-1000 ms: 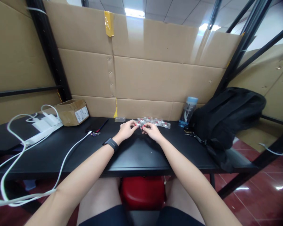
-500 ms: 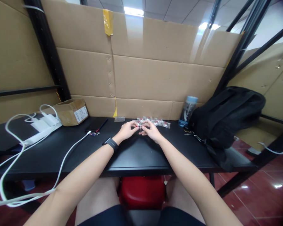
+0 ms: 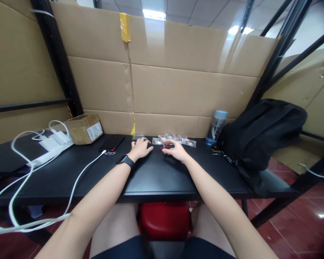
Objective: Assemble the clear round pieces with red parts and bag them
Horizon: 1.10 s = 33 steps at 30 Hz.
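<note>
Small clear packets with red items [image 3: 190, 142] lie in a cluster at the back of the black table [image 3: 156, 176]. My right hand [image 3: 175, 150] is at their near edge, its thumb and fingers curved round a small red and silvery item [image 3: 165, 146]. To the left, my left hand [image 3: 142, 148] is spread low over the table with nothing in it, its fingertips near a flat clear bag [image 3: 138, 136] by the cardboard wall. A dark watch is on my left wrist.
A phone [image 3: 108, 142], white cable and power strip [image 3: 50, 147] and an open cardboard box [image 3: 85, 129] are on the left. At the right stand a water bottle [image 3: 216, 127] and a black backpack [image 3: 261, 133], with keys beside them.
My hands were together at the small item; my left hand has let go, moved left and opened. My right hand still has the item, which has shifted slightly right.
</note>
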{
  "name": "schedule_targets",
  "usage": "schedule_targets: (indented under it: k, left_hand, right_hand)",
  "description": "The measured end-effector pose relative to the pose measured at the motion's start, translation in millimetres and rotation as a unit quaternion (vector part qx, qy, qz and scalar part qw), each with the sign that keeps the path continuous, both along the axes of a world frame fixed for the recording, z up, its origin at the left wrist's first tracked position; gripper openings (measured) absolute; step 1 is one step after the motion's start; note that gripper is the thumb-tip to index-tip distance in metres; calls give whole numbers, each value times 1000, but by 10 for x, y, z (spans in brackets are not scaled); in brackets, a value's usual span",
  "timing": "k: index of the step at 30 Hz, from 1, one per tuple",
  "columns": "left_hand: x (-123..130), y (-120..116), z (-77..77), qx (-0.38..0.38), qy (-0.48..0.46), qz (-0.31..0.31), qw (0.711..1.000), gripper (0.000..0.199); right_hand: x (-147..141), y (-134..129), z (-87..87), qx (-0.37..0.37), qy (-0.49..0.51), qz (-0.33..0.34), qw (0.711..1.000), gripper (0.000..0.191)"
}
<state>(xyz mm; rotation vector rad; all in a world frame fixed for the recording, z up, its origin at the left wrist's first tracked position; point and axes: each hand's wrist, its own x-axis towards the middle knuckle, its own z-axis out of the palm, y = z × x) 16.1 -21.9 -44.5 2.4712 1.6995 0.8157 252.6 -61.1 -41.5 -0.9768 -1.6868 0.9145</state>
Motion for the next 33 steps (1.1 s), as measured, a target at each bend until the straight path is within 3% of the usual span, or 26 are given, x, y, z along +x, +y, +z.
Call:
schedule_targets:
  k: [6, 12, 16, 18, 21, 23, 28, 33]
  left_hand:
    - [-458, 299, -50, -15, 10, 70, 997, 44]
    - [-480, 276, 16, -54, 92, 104, 989, 43]
    - [-264, -19, 202, -60, 168, 32, 983, 36]
    - [-117, -184, 283, -94, 161, -57, 981, 36]
    - [86, -362, 322, -175, 135, -221, 950, 39]
    - [180, -425, 304, -186, 118, -275, 936, 40]
    - [252, -453, 243, -156, 137, -262, 943, 41]
    - [239, -405, 196, -145, 168, -234, 947, 46]
  right_hand:
    - [110, 87, -29, 11, -17, -37, 999, 44]
    - [156, 131, -63, 30, -57, -39, 997, 43]
    - [196, 141, -57, 17, -73, -32, 997, 44]
    - [208, 140, -50, 13, -80, -26, 996, 44]
    - [227, 135, -32, 23, -99, -24, 995, 43]
    - [254, 132, -13, 38, -123, -31, 991, 42]
    - [386, 77, 86, 72, -212, -43, 974, 45]
    - [464, -38, 218, 54, -273, 12, 960, 40]
